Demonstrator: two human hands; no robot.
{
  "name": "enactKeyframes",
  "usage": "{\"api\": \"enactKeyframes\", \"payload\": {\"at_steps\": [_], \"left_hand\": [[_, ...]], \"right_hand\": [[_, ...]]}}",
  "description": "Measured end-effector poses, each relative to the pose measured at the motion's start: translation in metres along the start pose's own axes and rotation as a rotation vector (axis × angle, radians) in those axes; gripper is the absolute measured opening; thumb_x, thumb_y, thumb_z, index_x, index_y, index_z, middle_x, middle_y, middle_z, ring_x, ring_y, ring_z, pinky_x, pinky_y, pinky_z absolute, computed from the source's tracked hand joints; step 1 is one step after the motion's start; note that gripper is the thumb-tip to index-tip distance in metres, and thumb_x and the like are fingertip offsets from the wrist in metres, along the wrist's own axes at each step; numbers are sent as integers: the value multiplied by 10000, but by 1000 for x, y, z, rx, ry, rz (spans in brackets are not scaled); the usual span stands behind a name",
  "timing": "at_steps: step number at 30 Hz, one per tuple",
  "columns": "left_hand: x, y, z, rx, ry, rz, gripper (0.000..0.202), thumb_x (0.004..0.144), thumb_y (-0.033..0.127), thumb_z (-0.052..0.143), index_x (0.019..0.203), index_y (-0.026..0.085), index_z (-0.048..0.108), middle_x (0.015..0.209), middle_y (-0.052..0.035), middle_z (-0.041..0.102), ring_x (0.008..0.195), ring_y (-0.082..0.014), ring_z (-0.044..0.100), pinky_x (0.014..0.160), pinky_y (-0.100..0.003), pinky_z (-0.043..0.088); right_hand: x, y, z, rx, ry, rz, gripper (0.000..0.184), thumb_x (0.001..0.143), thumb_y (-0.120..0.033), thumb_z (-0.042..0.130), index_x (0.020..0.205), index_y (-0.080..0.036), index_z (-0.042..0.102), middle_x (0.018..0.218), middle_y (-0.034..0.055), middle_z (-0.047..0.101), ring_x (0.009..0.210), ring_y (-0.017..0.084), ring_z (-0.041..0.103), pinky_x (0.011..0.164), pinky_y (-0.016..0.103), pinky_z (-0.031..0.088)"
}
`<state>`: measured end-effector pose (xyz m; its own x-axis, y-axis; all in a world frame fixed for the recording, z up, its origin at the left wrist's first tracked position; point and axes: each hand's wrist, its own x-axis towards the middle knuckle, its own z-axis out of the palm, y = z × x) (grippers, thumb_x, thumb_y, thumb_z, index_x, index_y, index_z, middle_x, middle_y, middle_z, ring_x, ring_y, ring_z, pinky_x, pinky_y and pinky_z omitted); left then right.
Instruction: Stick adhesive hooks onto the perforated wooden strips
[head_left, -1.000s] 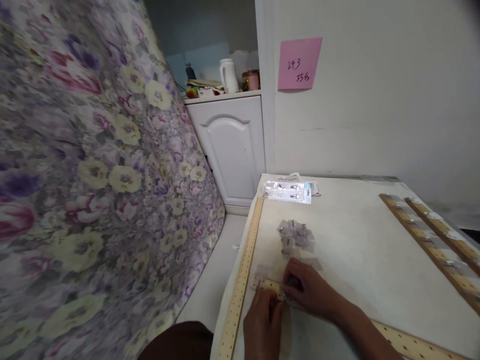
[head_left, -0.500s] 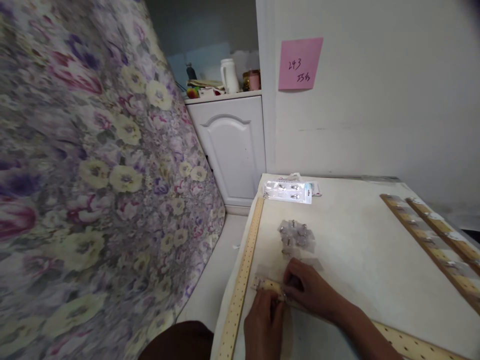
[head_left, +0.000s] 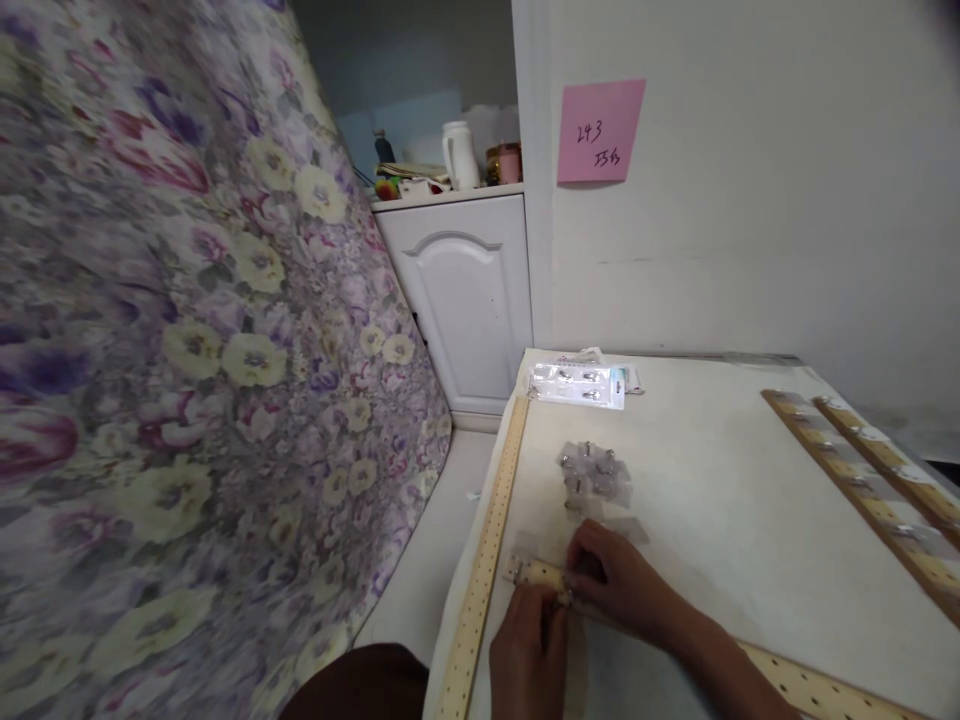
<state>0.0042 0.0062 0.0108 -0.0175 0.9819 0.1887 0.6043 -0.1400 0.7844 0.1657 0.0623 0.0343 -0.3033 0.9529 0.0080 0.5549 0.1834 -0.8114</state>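
A perforated pale wooden strip (head_left: 810,682) lies slantwise across the near table, passing under my right forearm. My left hand (head_left: 529,635) has its fingers closed on the strip's near edge, close to its left end. Just right of it, my right hand (head_left: 619,580) pinches at a small clear-backed metal hook (head_left: 568,595) on the strip; the fingers partly cover it. Another clear-backed hook (head_left: 517,568) sits at the strip's left end. Beyond my hands lies a loose pile of clear-backed hooks (head_left: 596,475).
A second perforated strip (head_left: 487,545) runs along the table's left edge. Two strips with hooks on them (head_left: 847,470) lie at the right. Hook packaging (head_left: 577,384) rests at the far edge. A floral curtain (head_left: 225,350) hangs at left, beside a white cabinet (head_left: 465,290).
Both hands stay at almost the same spot on the strip, with only slight finger movement. The view has shifted a little.
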Motion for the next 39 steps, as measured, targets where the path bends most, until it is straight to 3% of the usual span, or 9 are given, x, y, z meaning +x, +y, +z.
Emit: {"api": "enactKeyframes", "payload": {"at_steps": [3,6,11,17,28,34,39], "left_hand": [[-4,-3,-2,-34,32,45,202,889,309,450,819,224,619,779,-22,628,722,-172,604,687,-278,481],[-10,-12,-1,-21,27,139,250,915,309,412,946,236,649,863,-56,649,816,-187,629,726,-282,505],[-21,-32,10,169,45,269,364,929,249,329,1159,248,611,945,-92,667,852,-190,659,673,-248,526],[-23,-31,14,350,41,254,367,908,182,330,1098,257,636,854,-64,650,745,-186,645,582,-238,494],[-17,-22,1,429,-45,279,379,870,113,344,1098,235,621,868,-71,638,768,-183,643,589,-224,474],[-16,-32,-1,354,-27,344,428,844,83,343,1127,254,614,914,-56,647,818,-170,654,665,-220,506],[-14,-37,0,253,48,400,375,857,123,342,1074,237,626,902,-57,655,839,-169,650,692,-224,511]], "right_hand": [[1,0,-1,30,-4,40,136,650,-113,606,751,-192,562,728,-24,556,675,127,500,603,226,343],[2,1,0,50,-15,73,133,641,-113,615,741,-190,572,701,-30,556,658,124,495,588,221,339],[5,8,5,68,-6,86,140,630,-124,639,742,-189,585,676,-34,568,650,123,496,572,213,334],[6,13,10,96,9,120,141,617,-129,652,728,-190,590,661,-35,580,639,122,502,560,212,335],[6,7,13,154,35,106,175,588,-97,645,728,-183,585,629,-56,539,616,108,477,546,197,323],[-1,7,15,163,147,44,99,640,-134,637,707,-179,580,613,-60,474,583,99,433,528,197,308],[-13,2,13,51,280,8,32,748,-173,555,718,-179,562,655,-24,532,623,129,485,578,232,336]]}}
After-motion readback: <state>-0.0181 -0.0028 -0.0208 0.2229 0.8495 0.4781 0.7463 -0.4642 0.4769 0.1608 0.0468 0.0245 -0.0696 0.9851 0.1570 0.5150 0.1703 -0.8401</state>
